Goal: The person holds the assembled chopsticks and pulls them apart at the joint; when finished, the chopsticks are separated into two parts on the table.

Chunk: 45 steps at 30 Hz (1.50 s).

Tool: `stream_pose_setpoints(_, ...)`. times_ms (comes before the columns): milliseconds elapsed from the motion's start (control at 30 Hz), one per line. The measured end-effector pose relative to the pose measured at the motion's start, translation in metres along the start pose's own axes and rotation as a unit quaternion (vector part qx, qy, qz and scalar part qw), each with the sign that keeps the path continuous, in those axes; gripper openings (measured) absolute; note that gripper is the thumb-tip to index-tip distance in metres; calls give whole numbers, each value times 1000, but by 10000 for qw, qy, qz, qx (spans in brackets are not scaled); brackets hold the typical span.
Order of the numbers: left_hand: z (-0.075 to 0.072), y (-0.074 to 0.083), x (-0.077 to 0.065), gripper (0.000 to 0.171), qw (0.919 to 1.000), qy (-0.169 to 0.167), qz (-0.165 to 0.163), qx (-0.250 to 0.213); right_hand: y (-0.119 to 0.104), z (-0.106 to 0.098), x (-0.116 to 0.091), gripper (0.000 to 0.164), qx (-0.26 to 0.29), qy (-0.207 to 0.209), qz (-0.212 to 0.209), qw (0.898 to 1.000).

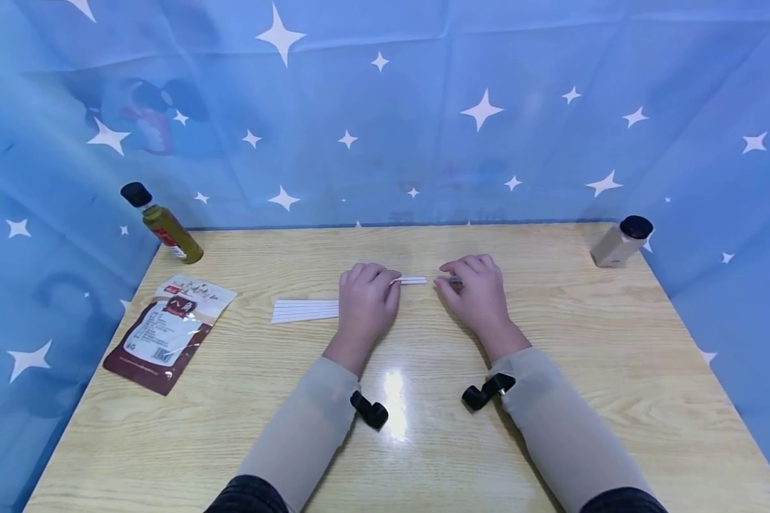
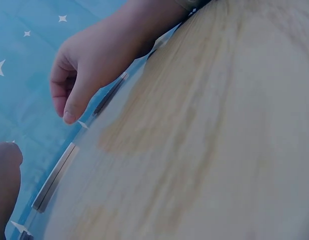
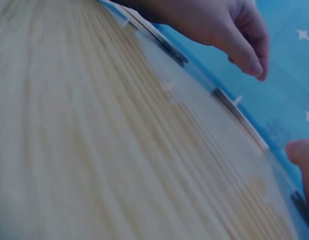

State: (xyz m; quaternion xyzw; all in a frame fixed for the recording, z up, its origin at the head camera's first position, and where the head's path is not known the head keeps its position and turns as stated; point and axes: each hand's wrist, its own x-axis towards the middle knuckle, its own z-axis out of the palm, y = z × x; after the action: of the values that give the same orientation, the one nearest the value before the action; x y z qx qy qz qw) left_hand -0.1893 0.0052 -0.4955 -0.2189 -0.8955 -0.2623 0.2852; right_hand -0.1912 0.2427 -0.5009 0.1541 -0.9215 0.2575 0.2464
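My left hand (image 1: 367, 296) hovers low over the wooden table, fingers loosely bent, thumb near the fingertips, nothing seen between them. Under and left of it lies a row of slim white sticks (image 1: 304, 310), partly hidden; the right wrist view shows dark ends (image 3: 179, 57). A shorter set of white sticks (image 1: 413, 280) lies between the hands, close to the left fingertips and apart from them in the right wrist view. My right hand (image 1: 478, 293) hangs likewise above small dark sticks (image 1: 454, 279), mostly hidden by it. In the left wrist view the right hand (image 2: 94, 65) holds nothing visible.
At the left back stands a green oil bottle (image 1: 172, 231) with a black cap. A brown and white packet (image 1: 170, 333) lies in front of it. A black-capped jar (image 1: 616, 246) stands at the back right. A blue starred curtain (image 1: 411, 128) borders the table (image 1: 616, 399).
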Motion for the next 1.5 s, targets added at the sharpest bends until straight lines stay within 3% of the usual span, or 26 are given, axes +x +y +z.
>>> stream_pose_setpoints(367, -21, -33, -12, 14, 9999, -51, -118, 69, -24, 25, 8, 19, 126, 84, -360, 9992)
stream_pose_setpoints(733, -40, -60, -23, 18, 9989, -327, -263, 194, -71, 60, 16, 16, 134, -35, -617, 9980)
stream_pose_setpoints(1133, -55, -93, -35, 21, 9989, -140, -424, 147, -110, 87, 25, 17, 299, -399, -514, 9974)
stream_pose_setpoints(1367, -69, -108, -46, 31, 9972, -207, -718, -80, -119, 88, 21, 18, 532, -782, -591, 9938)
stream_pose_setpoints(1500, -75, -113, -49, 32, 9921, -334, -1177, -267, -119, 85, 19, 20, 570, -840, -611, 9930)
